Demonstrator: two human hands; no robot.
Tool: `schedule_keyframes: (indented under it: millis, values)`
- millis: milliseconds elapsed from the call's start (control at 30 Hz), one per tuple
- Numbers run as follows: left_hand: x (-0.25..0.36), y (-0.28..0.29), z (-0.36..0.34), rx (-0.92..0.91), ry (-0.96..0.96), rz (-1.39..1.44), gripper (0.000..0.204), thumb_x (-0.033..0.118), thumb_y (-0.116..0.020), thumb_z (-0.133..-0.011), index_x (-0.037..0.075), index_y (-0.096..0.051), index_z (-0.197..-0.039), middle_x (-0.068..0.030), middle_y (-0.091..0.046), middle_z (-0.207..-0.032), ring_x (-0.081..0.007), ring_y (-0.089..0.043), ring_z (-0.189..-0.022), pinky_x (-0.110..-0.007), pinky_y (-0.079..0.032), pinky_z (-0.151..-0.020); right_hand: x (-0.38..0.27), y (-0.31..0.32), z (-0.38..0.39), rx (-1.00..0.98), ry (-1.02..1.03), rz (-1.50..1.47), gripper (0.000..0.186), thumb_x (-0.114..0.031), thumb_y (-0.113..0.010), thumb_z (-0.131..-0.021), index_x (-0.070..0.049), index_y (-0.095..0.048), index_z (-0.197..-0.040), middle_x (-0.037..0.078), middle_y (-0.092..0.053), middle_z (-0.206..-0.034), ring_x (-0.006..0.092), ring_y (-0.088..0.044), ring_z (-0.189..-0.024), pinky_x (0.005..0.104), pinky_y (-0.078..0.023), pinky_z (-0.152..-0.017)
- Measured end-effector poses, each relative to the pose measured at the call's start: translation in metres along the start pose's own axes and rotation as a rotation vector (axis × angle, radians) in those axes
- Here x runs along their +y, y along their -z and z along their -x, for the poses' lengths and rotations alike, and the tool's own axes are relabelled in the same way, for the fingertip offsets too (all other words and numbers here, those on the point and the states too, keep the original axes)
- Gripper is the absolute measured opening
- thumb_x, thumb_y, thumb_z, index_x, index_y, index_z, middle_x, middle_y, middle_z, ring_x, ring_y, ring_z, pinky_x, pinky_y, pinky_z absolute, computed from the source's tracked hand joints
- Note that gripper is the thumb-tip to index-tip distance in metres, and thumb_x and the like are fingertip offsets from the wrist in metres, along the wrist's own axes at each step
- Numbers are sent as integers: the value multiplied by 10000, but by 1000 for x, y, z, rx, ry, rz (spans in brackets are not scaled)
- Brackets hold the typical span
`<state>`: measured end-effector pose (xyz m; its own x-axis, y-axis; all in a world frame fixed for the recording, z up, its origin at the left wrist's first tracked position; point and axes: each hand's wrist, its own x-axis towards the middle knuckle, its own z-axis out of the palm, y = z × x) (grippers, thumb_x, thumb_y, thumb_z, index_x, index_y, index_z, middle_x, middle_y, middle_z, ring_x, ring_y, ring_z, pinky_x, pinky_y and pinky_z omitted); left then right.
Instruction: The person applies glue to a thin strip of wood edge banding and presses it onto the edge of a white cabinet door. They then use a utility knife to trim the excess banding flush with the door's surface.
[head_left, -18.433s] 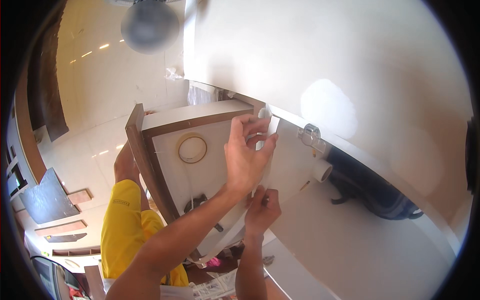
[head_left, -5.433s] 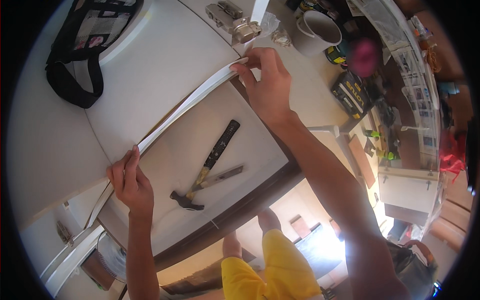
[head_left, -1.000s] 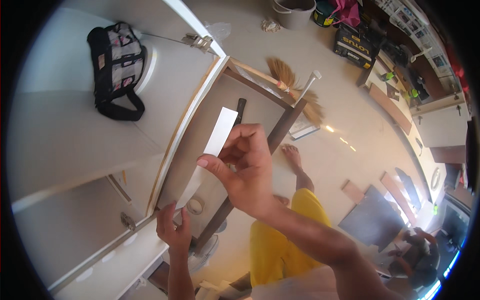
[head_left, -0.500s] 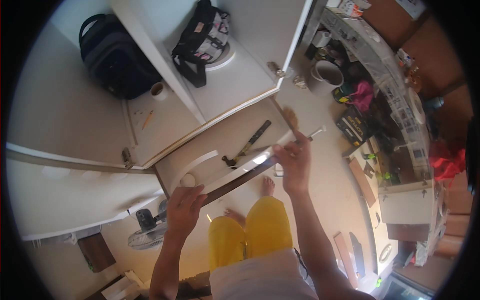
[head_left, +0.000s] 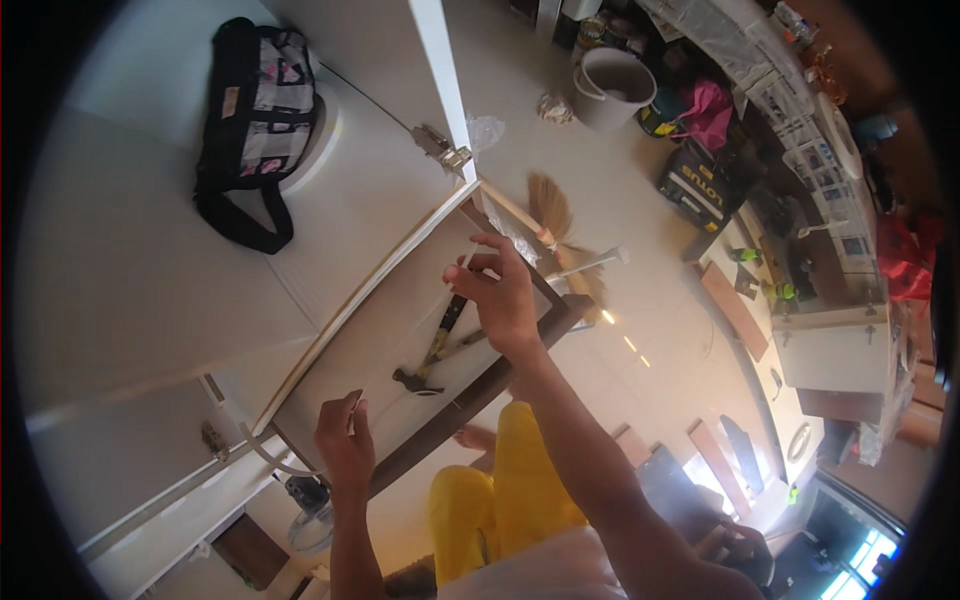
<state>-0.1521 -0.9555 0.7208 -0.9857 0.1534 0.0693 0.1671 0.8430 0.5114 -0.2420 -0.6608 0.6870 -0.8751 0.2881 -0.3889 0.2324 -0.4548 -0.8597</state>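
Note:
A thin white flexible strip curls past the left end of the brown-edged drawer-like frame. Pinched fingers of my left hand hold the strip near the frame's left side. Over the far side of the frame, my right hand has thumb and fingers on the strip's other stretch, which is seen nearly edge-on and hard to make out between the hands. Under my right hand lies a claw hammer with a black and yellow handle, its head toward my left hand.
Beyond the frame stands a white cabinet with a black patterned bag inside and an open door with a hinge. To the right are a broom, a grey bucket, a black tool box and wooden boards on the floor.
The view has swung, so cabinet and frame appear shifted left. The strip, broad and shiny between my hands before, now shows as a thin line. My right hand has moved across to the frame's far side.

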Motion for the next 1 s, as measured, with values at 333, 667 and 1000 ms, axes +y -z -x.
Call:
schedule_keyframes:
  millis: [333,667,1000]
  values:
    - [16,-44,-54,46,312,52,144,99,-762,-990,1,-761,-1096,-158,-777,-967,-272,-777,-805,-366,-600,-707,18,2,-91,-9,-53,-204,492,-55,-798,-967,-29,-569,-1402,95,-707,-1091,199,-748,-955,338,-641,-858]
    - [17,-44,-55,66,380,-9,204,80,-816,-942,27,-748,-1127,-140,-775,-974,-246,-775,-828,-347,-582,-699,20,-1,-91,-18,-92,-126,426,-88,-766,-1003,-28,-607,-1394,58,-706,-1103,206,-759,-971,346,-651,-889]
    - [-11,-44,-57,81,331,186,122,77,-793,-972,-8,-745,-1046,-94,-759,-881,-129,-687,-774,-273,-537,-709,13,-14,-106,72,-74,-195,359,-50,-736,-1015,82,-545,-1290,154,-688,-1138,215,-731,-1023,359,-682,-896]
